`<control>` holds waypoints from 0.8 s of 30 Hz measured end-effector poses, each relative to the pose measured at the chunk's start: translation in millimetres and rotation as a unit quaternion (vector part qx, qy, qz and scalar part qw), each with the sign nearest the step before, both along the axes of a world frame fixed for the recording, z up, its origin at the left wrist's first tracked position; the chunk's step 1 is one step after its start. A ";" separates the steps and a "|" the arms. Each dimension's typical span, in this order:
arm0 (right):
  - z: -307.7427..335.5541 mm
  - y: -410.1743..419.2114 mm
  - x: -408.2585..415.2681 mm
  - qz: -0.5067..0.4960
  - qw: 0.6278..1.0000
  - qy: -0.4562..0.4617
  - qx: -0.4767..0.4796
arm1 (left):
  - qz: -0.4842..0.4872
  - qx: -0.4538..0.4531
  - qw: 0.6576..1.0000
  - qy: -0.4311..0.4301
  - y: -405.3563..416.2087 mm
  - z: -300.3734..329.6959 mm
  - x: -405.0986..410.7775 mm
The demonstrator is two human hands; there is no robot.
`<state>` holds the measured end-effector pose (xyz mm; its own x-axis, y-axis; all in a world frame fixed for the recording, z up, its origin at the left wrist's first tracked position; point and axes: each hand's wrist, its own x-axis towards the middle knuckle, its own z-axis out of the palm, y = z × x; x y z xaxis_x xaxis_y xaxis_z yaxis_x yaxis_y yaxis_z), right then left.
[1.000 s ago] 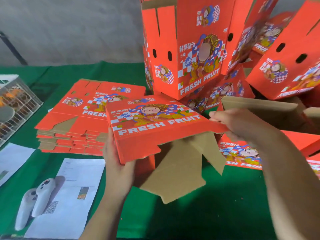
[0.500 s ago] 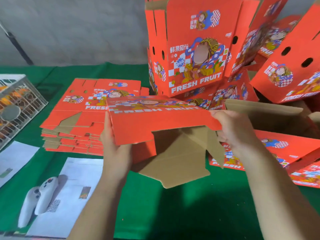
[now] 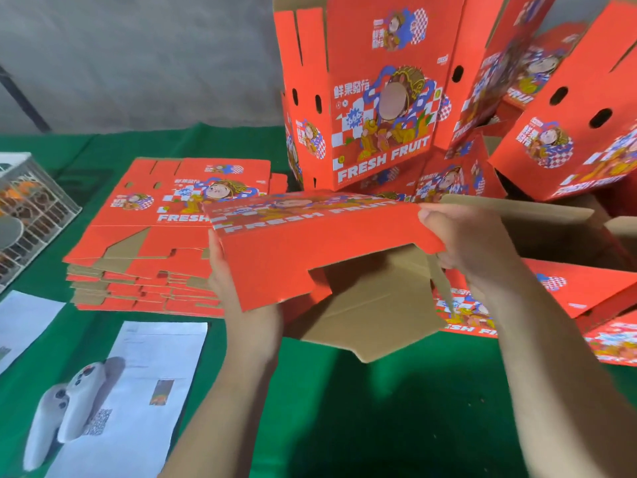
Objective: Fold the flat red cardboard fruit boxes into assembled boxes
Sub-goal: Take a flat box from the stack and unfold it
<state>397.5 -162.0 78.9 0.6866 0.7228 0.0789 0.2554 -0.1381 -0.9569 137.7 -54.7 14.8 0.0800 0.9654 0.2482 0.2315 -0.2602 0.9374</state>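
Note:
I hold a partly opened red fruit box above the green table, its printed face tilted almost flat away from me. Brown bottom flaps hang open beneath it. My left hand grips the box's left side from below. My right hand grips its right edge, fingers curled over the top. A stack of flat red boxes lies to the left on the table. Assembled red boxes are piled behind and to the right.
Green cloth covers the table. White paper sheets and two white controllers lie at the front left. A white wire crate stands at the far left. An open brown-lined box sits at the right.
The held box has tilted so its printed face points more upward and away. Both hands stayed on its sides, and the bottom flaps have opened wider.

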 end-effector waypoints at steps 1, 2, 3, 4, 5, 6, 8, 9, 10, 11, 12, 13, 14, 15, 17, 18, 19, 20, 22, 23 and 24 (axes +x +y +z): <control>-5.5 6.3 -0.9 -0.006 1.000 0.010 0.006 | 0.001 -0.015 1.000 0.006 8.4 -1.7 4.0; -12.4 12.8 -1.3 -0.014 0.999 0.036 0.017 | -0.001 -0.032 0.999 0.012 17.0 -3.0 6.3; -19.0 19.5 -1.9 -0.022 0.998 0.061 0.025 | -0.007 -0.043 0.999 0.017 24.7 -2.9 8.1; -25.5 27.1 -2.0 -0.027 0.996 0.075 0.030 | -0.019 -0.049 0.998 0.019 32.9 -3.4 8.8; -29.8 35.5 -4.2 -0.029 0.996 0.082 0.029 | -0.034 -0.059 0.997 0.021 40.5 -2.2 9.1; -33.2 44.0 -5.4 -0.030 0.995 0.090 0.031 | -0.049 -0.073 0.996 0.019 48.6 -2.8 8.7; -33.2 62.3 -11.8 -0.021 0.995 0.096 0.036 | -0.054 -0.092 0.994 0.019 65.4 1.9 3.6; -30.7 70.4 -15.6 -0.013 0.995 0.090 0.034 | -0.061 -0.093 0.994 0.022 72.0 6.7 -1.5; -27.8 76.7 -19.3 -0.008 0.996 0.085 0.034 | -0.068 -0.083 0.994 0.021 77.2 9.4 -7.2; -25.0 80.9 -22.2 -0.008 0.995 0.086 0.040 | -0.066 -0.066 0.995 0.025 79.3 12.7 -12.4; -22.9 82.7 -23.6 -0.010 0.994 0.094 0.055 | -0.053 -0.058 0.997 0.018 78.7 15.9 -17.0; -21.1 80.8 -24.1 -0.012 0.992 0.103 0.069 | -0.040 -0.063 0.997 0.008 74.2 17.7 -19.7; -19.8 75.9 -23.9 -0.016 0.990 0.113 0.077 | -0.028 -0.062 0.998 -0.005 67.1 19.0 -22.2; -19.1 69.5 -23.0 -0.019 0.989 0.121 0.080 | -0.020 -0.057 0.998 -0.008 59.7 15.3 -24.4; -19.7 54.6 -19.1 -0.021 0.988 0.134 0.074 | 0.005 -0.060 0.998 -0.030 41.4 6.3 -25.4; -19.7 47.1 -16.5 -0.021 0.987 0.144 0.070 | 0.015 -0.061 0.997 -0.038 31.5 4.5 -23.5; -19.8 39.9 -12.5 -0.026 0.986 0.150 0.067 | 0.015 -0.038 0.999 -0.037 24.8 -0.5 -20.0; -19.0 33.4 -7.8 -0.035 0.986 0.152 0.065 | 0.002 -0.007 0.999 -0.034 17.1 0.9 -13.1; -16.0 21.7 3.2 -0.051 0.985 0.148 0.065 | -0.033 -0.003 0.998 -0.051 7.3 6.9 0.6; -15.1 16.7 10.0 -0.053 0.986 0.141 0.068 | -0.051 -0.015 0.996 -0.071 6.2 7.8 7.3; -14.8 12.5 17.2 -0.053 0.988 0.126 0.072 | -0.066 -0.024 0.993 -0.092 5.6 8.5 13.7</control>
<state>414.7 -149.5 64.1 0.7685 0.6398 -0.0081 -0.0028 -0.0094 -1.0000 151.4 -49.1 23.4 0.1644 0.9605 0.2245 0.0219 -0.2311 0.9727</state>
